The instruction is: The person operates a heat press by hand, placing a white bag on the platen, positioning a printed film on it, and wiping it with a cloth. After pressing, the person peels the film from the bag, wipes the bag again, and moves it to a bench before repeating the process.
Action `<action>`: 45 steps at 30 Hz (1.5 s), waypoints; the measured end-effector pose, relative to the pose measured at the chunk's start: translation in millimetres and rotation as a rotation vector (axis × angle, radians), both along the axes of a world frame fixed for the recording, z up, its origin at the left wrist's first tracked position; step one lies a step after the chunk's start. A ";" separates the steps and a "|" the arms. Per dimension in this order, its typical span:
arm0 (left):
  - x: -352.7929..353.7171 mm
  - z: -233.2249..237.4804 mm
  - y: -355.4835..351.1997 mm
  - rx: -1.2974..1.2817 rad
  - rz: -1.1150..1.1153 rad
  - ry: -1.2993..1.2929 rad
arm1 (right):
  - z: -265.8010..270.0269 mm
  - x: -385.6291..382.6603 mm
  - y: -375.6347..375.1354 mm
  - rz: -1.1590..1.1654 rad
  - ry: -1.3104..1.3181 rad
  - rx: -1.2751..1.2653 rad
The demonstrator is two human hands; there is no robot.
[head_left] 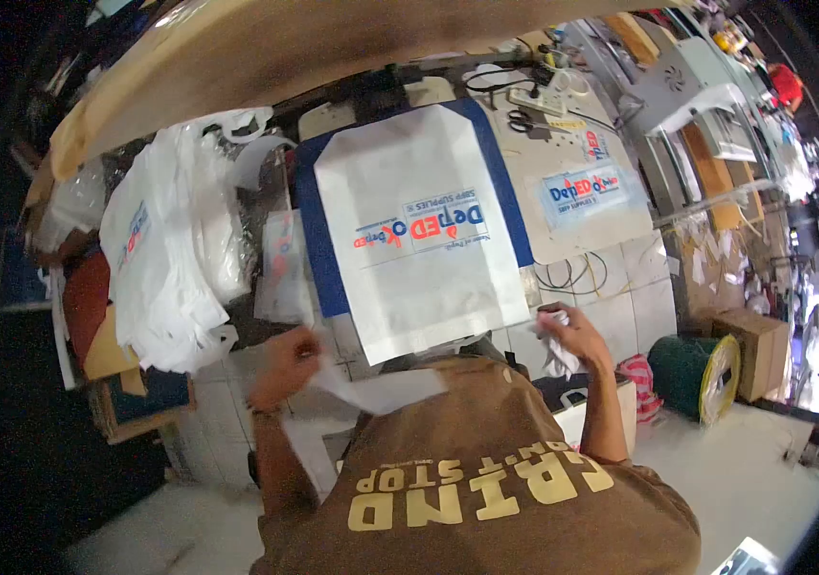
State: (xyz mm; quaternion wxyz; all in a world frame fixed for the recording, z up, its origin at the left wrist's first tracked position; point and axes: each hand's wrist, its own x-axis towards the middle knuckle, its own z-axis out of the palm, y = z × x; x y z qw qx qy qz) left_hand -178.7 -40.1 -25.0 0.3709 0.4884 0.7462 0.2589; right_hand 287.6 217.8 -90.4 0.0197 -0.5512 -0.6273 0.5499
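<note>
A white bag [429, 287] printed with red and blue lettering lies flat on a blue board [333, 285] in front of me. To the left of its near edge is my left hand [287, 366], closed and blurred, with a white strip [381, 391] hanging from it across my shirt. My right hand [577, 337] is closed around a crumpled white cloth [559, 356], just right of the bag's near corner. Neither hand touches the printed lettering.
A pile of white bags [165, 259] lies at the left. On the pale table at the right are a printed sheet [587, 195], scissors [522, 122] and a power strip [536, 100]. A green spool [687, 377] and a cardboard box [752, 353] stand on the floor at the right.
</note>
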 end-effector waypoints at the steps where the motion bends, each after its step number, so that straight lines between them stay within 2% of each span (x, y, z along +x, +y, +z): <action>1: -30.0 -16.9 -22.8 -0.145 0.018 0.111 | -4.3 1.1 -8.7 0.100 -0.045 -0.022; 2: -51.8 -42.0 -44.5 -0.288 0.036 0.225 | 1.7 -8.3 -19.6 0.043 -0.002 -0.134; 3: -60.6 -62.6 -71.8 -0.280 0.004 0.223 | 7.3 -19.3 -32.2 -0.017 0.045 -0.246; 5: -72.5 -93.4 -106.5 -0.088 -0.094 0.674 | -62.8 -21.8 -56.3 -0.064 0.117 -0.155; 6: -66.5 -82.2 -88.6 -0.071 -0.128 0.667 | -51.0 -39.7 -65.3 -0.159 0.185 -0.232; 8: -30.9 -27.3 -41.6 -0.132 0.016 0.457 | -3.2 -83.7 -78.9 -0.340 0.305 -0.367; 9: -26.0 -14.3 -23.6 -0.116 -0.039 0.442 | 11.5 -99.2 -85.4 -0.433 0.361 -0.422; 11: -13.7 -1.6 20.8 -0.183 -0.174 0.189 | -2.4 -117.2 -99.3 -0.610 0.188 -0.218; 12: -4.7 1.2 38.8 -0.177 -0.288 0.170 | 11.7 -125.5 -102.9 -0.645 0.073 -0.141; 13: 4.4 1.6 53.9 -0.158 -0.304 0.033 | -23.1 -127.5 -111.4 -0.738 0.046 -0.061; 15: 24.3 -1.1 75.9 -0.146 -0.388 -0.209 | 13.7 -112.8 -116.0 -0.732 0.268 -0.085; 16: 38.8 2.5 86.9 -0.152 -0.496 -0.155 | 3.4 -100.7 -120.8 -0.818 0.256 -0.079; 18: 55.8 19.8 99.1 -0.145 -0.637 -0.095 | -15.2 -83.5 -128.8 -0.908 0.546 0.005; 20: 77.1 31.7 106.7 -0.314 -0.780 0.007 | -21.4 -32.2 -136.6 -0.995 0.524 0.008; 21: 85.0 30.8 110.1 -0.315 -0.813 0.017 | -9.7 -14.6 -143.1 -1.036 0.502 -0.003; 22: 90.6 29.0 111.7 -0.297 -0.857 0.001 | 1.9 -9.2 -153.2 -1.372 0.327 0.050; 24: 97.6 21.7 112.1 -0.245 -0.904 -0.019 | -59.4 52.1 -172.4 -1.397 0.715 0.171; 25: 104.7 22.2 114.1 -0.239 -0.924 -0.010 | -26.5 68.8 -185.4 -1.558 0.721 0.166; 26: 113.3 22.4 115.3 -0.239 -0.917 -0.001 | -77.4 102.4 -197.8 -1.680 0.738 0.207; 27: 121.2 22.2 115.8 -0.239 -0.907 0.010 | -57.2 116.0 -215.1 -1.728 0.935 0.240; 28: 129.2 20.9 115.0 -0.273 -0.881 -0.023 | -66.4 133.3 -227.9 -1.841 1.059 0.328; 30: 145.6 16.4 114.2 -0.282 -0.900 -0.027 | -104.6 172.6 -254.9 -2.050 1.138 0.398; 31: 157.0 16.3 117.3 -0.296 -0.908 -0.043 | -125.5 190.2 -267.3 -2.065 1.152 0.404; 33: 186.0 25.1 120.3 -0.252 -0.982 0.026 | -173.1 223.8 -292.3 -2.232 1.524 0.361; 36: 218.6 30.7 121.4 -0.295 -1.009 0.090 | -246.9 267.2 -310.1 -2.404 1.685 0.391; 37: 231.0 33.3 122.1 -0.299 -1.015 0.110 | -263.5 278.8 -308.9 -2.417 1.701 0.379; 39: 251.1 39.1 123.7 -0.360 -1.014 0.174 | -305.9 291.8 -310.6 -2.614 1.680 0.321; 40: 259.3 37.0 121.0 -0.352 -0.983 0.217 | -333.2 299.5 -310.5 -2.561 1.813 0.320; 41: 259.9 31.5 119.0 -0.364 -0.982 0.238 | -353.7 300.3 -307.8 -2.577 1.820 0.294; 43: 266.2 23.9 112.5 -0.415 -0.880 0.133 | -382.8 298.2 -299.2 -2.708 1.923 0.245; 45: 289.0 29.8 103.6 -0.408 -0.852 0.195 | -403.8 294.0 -286.3 -2.792 1.901 0.169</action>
